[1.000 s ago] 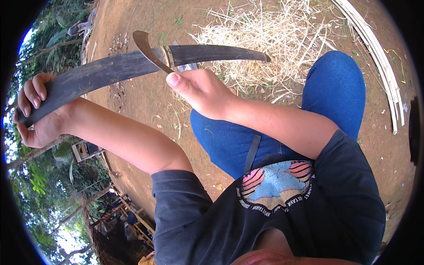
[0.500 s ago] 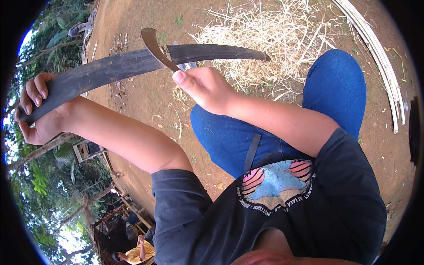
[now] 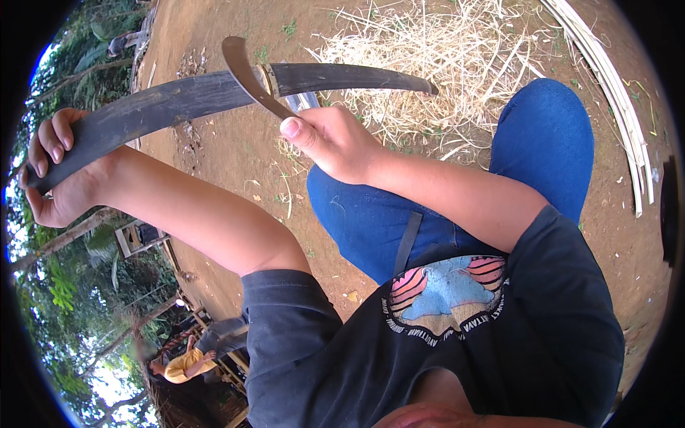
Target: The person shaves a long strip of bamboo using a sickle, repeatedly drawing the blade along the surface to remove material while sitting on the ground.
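Observation:
My left hand (image 3: 84, 184) is wrapped round the left end of a long dark pole that looks like bamboo (image 3: 160, 108). The pole reaches across in front of me, over the pale shavings, and looks bowed in this view. In my closed right hand (image 3: 334, 146) is a knife with a brown, curved blade (image 3: 246, 75); its handle is hidden by my fingers. The blade crosses the pole near a narrow pale band (image 3: 268, 80). A small shiny, see-through piece (image 3: 305, 101) shows just above my right hand; I cannot tell what it is.
A heap of pale shavings (image 3: 435, 50) lies on the brown ground past my bent knees (image 3: 546, 135). Long pale strips (image 3: 606, 85) lie at the right. Trees stand at the left. A person in a yellow top (image 3: 187, 365) is by a wooden structure, lower left.
The knife has shifted slightly left and up, and more of the pale band shows beside it. The pole has risen a little. The person in yellow has moved further into view.

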Tool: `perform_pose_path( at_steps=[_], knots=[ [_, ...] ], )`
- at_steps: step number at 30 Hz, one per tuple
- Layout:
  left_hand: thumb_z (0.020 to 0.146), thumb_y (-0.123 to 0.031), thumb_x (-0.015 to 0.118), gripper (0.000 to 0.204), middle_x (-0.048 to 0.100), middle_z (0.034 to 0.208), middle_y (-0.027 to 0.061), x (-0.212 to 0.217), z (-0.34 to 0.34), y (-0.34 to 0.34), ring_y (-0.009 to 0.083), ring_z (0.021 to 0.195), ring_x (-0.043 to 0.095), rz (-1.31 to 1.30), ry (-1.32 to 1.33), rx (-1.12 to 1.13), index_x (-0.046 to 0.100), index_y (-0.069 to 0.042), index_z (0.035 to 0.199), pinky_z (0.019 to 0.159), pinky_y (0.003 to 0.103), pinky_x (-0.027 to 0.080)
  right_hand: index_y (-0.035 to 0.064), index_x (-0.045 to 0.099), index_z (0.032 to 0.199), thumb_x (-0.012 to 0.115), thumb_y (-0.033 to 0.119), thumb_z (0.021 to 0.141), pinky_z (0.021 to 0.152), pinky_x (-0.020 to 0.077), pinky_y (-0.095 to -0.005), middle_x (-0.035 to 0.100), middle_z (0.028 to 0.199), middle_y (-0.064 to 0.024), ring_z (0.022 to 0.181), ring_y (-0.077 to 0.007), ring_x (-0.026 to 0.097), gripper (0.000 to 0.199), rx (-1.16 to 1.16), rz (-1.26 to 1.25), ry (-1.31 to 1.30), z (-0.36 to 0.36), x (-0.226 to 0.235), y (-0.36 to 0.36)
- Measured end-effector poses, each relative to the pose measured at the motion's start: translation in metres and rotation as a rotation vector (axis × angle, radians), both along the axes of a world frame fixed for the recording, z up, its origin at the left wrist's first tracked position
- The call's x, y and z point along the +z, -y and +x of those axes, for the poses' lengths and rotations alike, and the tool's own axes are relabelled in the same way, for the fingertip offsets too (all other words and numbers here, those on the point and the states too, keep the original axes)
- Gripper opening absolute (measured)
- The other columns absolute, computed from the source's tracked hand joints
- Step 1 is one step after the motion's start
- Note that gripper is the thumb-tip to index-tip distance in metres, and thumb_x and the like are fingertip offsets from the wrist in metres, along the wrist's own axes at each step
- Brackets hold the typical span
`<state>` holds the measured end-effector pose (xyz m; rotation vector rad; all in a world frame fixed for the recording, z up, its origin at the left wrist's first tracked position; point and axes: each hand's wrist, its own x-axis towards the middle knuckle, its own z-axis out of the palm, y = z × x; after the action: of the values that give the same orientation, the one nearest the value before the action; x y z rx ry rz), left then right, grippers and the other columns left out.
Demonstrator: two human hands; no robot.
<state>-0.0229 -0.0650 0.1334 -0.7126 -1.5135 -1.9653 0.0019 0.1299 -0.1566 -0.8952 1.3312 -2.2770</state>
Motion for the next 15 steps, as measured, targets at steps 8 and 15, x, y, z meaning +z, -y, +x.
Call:
perform_pose_path(
  at_steps=[8, 15],
  knots=[
    [0.07, -0.029, 0.056, 0.012, 0.055, 0.06, -0.0018, 0.0, 0.004, 0.004, 0.0154, 0.048, 0.05, 0.011, 0.01, -0.01, 0.062, -0.018, 0.07, 0.047, 0.028, 0.038, 0.0112, 0.044, 0.061, 0.034, 0.069, 0.098, 0.049, 0.0308, -0.0276, 0.041, 0.054, 0.0035, 0.053, -0.0081, 0.041, 0.069, 0.087, 0.023, 0.065, 0.003, 0.004, 0.0],
    [0.071, -0.028, 0.055, 0.011, 0.054, 0.061, -0.0013, 0.001, 0.002, 0.006, 0.0154, 0.048, 0.049, 0.03, 0.008, 0.049, 0.06, -0.019, 0.072, 0.046, 0.029, 0.037, 0.0112, 0.046, 0.054, 0.03, 0.073, 0.096, 0.045, 0.032, -0.0323, 0.041, 0.047, 0.0012, 0.046, -0.0122, 0.045, 0.077, 0.032, 0.066, 0.11, -0.007, -0.006, 0.004]
  ],
)
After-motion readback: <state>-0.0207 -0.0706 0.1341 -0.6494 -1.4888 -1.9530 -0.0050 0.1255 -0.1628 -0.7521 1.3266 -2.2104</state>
